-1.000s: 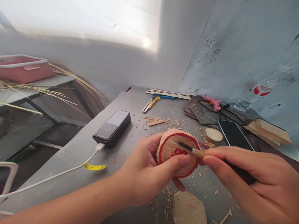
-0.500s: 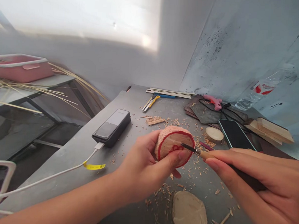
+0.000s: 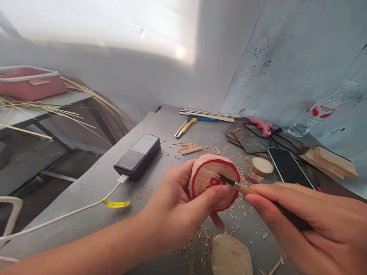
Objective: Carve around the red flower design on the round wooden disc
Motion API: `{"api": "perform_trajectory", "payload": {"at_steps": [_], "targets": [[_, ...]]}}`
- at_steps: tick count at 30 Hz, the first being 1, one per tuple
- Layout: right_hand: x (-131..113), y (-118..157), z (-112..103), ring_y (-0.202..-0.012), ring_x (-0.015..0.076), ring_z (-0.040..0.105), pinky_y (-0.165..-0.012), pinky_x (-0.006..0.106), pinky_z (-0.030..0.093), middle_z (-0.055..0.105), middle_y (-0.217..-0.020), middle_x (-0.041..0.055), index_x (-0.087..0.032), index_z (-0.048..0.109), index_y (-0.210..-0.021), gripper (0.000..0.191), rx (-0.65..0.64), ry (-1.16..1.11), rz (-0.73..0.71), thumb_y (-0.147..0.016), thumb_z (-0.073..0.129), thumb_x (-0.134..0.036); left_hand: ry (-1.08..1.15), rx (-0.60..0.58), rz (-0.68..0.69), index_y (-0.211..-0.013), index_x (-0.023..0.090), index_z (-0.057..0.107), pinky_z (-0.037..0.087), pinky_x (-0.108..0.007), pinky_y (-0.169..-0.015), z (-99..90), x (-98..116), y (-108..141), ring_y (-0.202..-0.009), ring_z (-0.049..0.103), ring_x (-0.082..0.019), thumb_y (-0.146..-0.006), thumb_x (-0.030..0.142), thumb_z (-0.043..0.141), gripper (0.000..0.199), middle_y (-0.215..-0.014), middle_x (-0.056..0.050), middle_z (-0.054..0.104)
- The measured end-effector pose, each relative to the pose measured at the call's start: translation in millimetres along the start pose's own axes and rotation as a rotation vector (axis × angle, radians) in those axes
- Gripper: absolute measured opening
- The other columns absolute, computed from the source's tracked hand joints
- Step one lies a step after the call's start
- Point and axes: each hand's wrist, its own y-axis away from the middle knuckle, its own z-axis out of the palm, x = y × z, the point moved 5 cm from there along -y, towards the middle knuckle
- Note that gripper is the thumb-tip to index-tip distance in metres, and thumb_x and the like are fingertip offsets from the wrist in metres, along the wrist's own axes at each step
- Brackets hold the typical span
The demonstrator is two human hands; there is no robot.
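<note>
My left hand (image 3: 180,202) is closed around a round wood slice (image 3: 206,175) with pale bark, its cut face tilted toward me. A red ring runs along the rim of that face, and red curved lines mark its middle, partly behind my thumb. In my right hand (image 3: 313,228) is a carving knife (image 3: 240,188) with a light wooden handle, a metal collar and a dark blade. The blade's tip lies against the face, just above the red lines. A dark length, its kind unclear, also shows under my right fingers.
Wood slices (image 3: 232,259) and shavings lie on the grey table (image 3: 91,226). Around them are a power bank (image 3: 138,156) with a white cable, a utility knife (image 3: 185,127), a phone (image 3: 290,168), a pink glue gun (image 3: 261,126), wood blocks (image 3: 334,160) and a water bottle (image 3: 317,111).
The knife and my right hand have shifted slightly left, moving the blade tip further across the wood face. My left hand keeps its hold, with the slice turned a little.
</note>
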Motion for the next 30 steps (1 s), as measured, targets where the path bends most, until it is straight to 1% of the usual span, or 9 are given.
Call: {"api": "perform_trajectory", "payload": {"at_steps": [3, 6, 12, 15, 18, 21, 24, 27, 30], "targets": [[0, 0, 3, -0.058, 0.0131, 0.066, -0.056, 0.026, 0.050, 0.076, -0.080, -0.0051, -0.033, 0.076, -0.101, 0.015, -0.045, -0.026, 0.012, -0.103, 0.062, -0.034, -0.011, -0.046, -0.027, -0.112, 0.015, 0.071, 0.065, -0.024, -0.062, 2.8, -3, 1, -0.075, 0.061, -0.013, -0.085, 0.021, 0.084, 0.030, -0.086, -0.002, 0.066], [0, 1, 7, -0.052, 0.0123, 0.062, -0.059, 0.026, 0.051, 0.073, -0.074, -0.0052, -0.030, 0.074, -0.098, 0.018, -0.081, -0.023, 0.006, -0.105, 0.058, -0.034, -0.024, -0.072, -0.046, -0.115, 0.017, 0.072, 0.064, -0.025, -0.064, 4.6, -8, 2, -0.079, 0.062, -0.014, -0.089, 0.028, 0.081, 0.030, -0.088, -0.002, 0.067], [0, 0, 10, -0.067, 0.0143, 0.071, -0.060, 0.025, 0.052, 0.078, -0.084, -0.0023, -0.028, 0.075, -0.098, 0.014, -0.046, -0.002, -0.060, -0.103, 0.062, -0.030, -0.092, -0.043, -0.092, -0.108, 0.017, 0.072, 0.062, -0.024, -0.064, 1.5, -15, 0, -0.076, 0.058, -0.013, -0.087, 0.029, 0.082, 0.026, -0.082, 0.000, 0.062], [1, -1, 11, -0.060, 0.0134, 0.068, -0.059, 0.025, 0.053, 0.077, -0.079, -0.0036, -0.030, 0.075, -0.098, 0.019, -0.081, -0.040, -0.005, -0.104, 0.058, -0.032, -0.083, -0.058, -0.089, -0.107, 0.016, 0.071, 0.062, -0.024, -0.063, 1.0, -12, -3, -0.076, 0.059, -0.013, -0.087, 0.027, 0.082, 0.026, -0.083, 0.000, 0.063], [4, -1, 7, -0.058, 0.0142, 0.068, -0.058, 0.027, 0.054, 0.078, -0.079, -0.0037, -0.032, 0.077, -0.103, 0.022, -0.096, -0.053, 0.065, -0.105, 0.056, -0.037, -0.061, -0.026, -0.084, -0.108, 0.014, 0.070, 0.063, -0.024, -0.062, -1.0, -9, -5, -0.073, 0.059, -0.012, -0.084, 0.024, 0.085, 0.030, -0.083, 0.000, 0.065], [8, 0, -2, -0.066, 0.0171, 0.072, -0.056, 0.027, 0.053, 0.079, -0.084, -0.0026, -0.033, 0.079, -0.101, 0.021, -0.066, -0.006, 0.120, -0.102, 0.060, -0.043, -0.055, -0.005, -0.073, -0.110, 0.013, 0.070, 0.063, -0.023, -0.061, -2.4, -7, -6, -0.071, 0.059, -0.011, -0.082, 0.021, 0.086, 0.033, -0.082, 0.000, 0.066], [11, 1, -5, -0.065, 0.0164, 0.072, -0.054, 0.027, 0.053, 0.077, -0.082, -0.0046, -0.034, 0.077, -0.097, 0.023, -0.073, 0.034, 0.172, -0.102, 0.059, -0.047, -0.059, 0.001, -0.054, -0.112, 0.014, 0.070, 0.063, -0.022, -0.061, -3.8, -6, -6, -0.071, 0.061, -0.011, -0.082, 0.021, 0.086, 0.034, -0.083, 0.000, 0.067], [12, 2, -8, -0.058, 0.0157, 0.069, -0.050, 0.030, 0.048, 0.076, -0.076, -0.0053, -0.034, 0.075, -0.093, 0.024, -0.055, 0.129, 0.191, -0.102, 0.056, -0.047, -0.077, 0.025, -0.038, -0.111, 0.014, 0.070, 0.064, -0.023, -0.062, -6.3, -6, -6, -0.073, 0.062, -0.012, -0.083, 0.027, 0.087, 0.036, -0.084, -0.001, 0.068], [14, 3, -15, -0.061, 0.0193, 0.070, -0.056, 0.036, 0.049, 0.078, -0.081, -0.0035, -0.035, 0.075, -0.098, 0.023, 0.018, 0.282, 0.172, -0.102, 0.055, -0.046, -0.108, 0.051, -0.036, -0.111, 0.013, 0.070, 0.065, -0.025, -0.062, -8.8, -8, -7, -0.076, 0.064, -0.014, -0.086, 0.037, 0.085, 0.038, -0.088, -0.004, 0.071]]}}
